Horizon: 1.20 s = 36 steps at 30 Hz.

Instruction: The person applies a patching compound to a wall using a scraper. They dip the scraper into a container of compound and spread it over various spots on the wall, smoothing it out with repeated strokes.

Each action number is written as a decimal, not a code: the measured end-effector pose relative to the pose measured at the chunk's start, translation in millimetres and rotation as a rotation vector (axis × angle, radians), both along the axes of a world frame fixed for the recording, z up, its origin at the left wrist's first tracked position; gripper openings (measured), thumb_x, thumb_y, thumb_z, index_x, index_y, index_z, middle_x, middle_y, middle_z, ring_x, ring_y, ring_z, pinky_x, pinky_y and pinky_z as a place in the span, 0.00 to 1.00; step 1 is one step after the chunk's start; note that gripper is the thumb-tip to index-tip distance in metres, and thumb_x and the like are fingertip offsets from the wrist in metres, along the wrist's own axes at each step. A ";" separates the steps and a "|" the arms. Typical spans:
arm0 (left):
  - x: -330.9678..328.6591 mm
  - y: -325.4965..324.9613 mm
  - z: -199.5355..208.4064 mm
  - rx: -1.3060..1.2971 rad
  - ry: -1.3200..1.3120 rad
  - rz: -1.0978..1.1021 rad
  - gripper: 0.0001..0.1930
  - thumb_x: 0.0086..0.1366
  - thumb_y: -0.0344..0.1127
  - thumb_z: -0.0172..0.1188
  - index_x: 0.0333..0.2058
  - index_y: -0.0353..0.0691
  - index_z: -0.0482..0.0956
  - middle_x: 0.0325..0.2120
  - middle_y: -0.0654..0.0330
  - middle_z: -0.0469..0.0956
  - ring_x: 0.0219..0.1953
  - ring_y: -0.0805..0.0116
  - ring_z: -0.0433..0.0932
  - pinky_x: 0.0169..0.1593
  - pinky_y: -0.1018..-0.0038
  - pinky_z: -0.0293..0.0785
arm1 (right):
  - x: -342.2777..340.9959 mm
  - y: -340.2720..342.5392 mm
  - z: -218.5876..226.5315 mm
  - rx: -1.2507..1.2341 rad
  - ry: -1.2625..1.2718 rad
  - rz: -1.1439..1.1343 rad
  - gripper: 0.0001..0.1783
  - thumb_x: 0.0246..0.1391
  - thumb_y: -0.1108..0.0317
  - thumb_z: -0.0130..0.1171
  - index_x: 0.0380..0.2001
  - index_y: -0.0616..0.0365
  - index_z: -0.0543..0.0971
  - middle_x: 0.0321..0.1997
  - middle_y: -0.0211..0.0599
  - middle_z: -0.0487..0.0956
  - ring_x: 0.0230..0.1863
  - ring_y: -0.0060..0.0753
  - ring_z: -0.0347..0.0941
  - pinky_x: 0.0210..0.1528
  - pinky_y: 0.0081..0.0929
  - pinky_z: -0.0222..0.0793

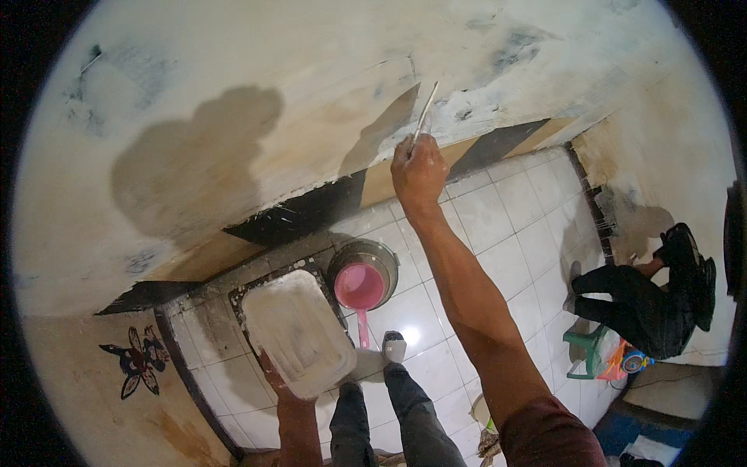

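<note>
Clasping a thin scraper before the far wall, the right hand's grip is closed. The left hand meets the near-left edge of a tray of pale plaster, fingers hidden, closure untellable; tilting could spill it toward the pink dipper.

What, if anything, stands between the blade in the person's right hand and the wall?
Nothing visible. The blade in the right hand is right by the wall, though I can't tell whether it touches. The tray and bucket are off to the left.
</note>
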<state>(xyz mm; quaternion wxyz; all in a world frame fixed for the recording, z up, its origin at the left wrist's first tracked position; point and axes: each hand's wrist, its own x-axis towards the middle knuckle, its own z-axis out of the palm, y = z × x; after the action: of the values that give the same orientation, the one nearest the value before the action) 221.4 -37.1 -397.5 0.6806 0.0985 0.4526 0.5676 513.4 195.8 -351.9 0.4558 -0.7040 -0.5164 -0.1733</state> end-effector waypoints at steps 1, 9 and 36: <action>5.0 -4.3 -6.7 0.028 0.079 0.015 0.33 0.63 0.64 0.38 0.62 0.54 0.55 0.61 0.59 0.58 0.61 0.52 0.59 0.58 0.45 0.61 | -0.4 9.9 -1.3 0.055 -0.019 -0.006 0.06 0.46 0.71 0.58 0.22 0.60 0.71 0.23 0.49 0.74 0.23 0.54 0.72 0.27 0.43 0.69; 59.5 -5.0 -20.2 0.197 0.316 -0.094 0.38 0.58 0.67 0.43 0.63 0.56 0.52 0.61 0.59 0.57 0.61 0.49 0.59 0.58 0.41 0.60 | -28.2 -23.4 -95.3 -0.033 -0.123 0.569 0.08 0.40 0.75 0.57 0.28 0.60 0.74 0.35 0.50 0.77 0.32 0.47 0.76 0.30 0.41 0.73; 5.6 -21.4 14.3 0.031 -0.216 0.100 0.35 0.60 0.66 0.41 0.63 0.58 0.53 0.62 0.60 0.57 0.61 0.50 0.59 0.57 0.41 0.60 | 5.4 -15.7 -43.0 0.098 -0.502 0.351 0.08 0.39 0.71 0.59 0.26 0.59 0.74 0.37 0.50 0.77 0.25 0.40 0.73 0.25 0.36 0.69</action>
<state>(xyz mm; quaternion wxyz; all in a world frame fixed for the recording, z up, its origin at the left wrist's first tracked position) 227.1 -58.5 -383.2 0.6947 0.0244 0.3722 0.6150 518.8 180.1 -394.9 0.3702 -0.5166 -0.7176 -0.2850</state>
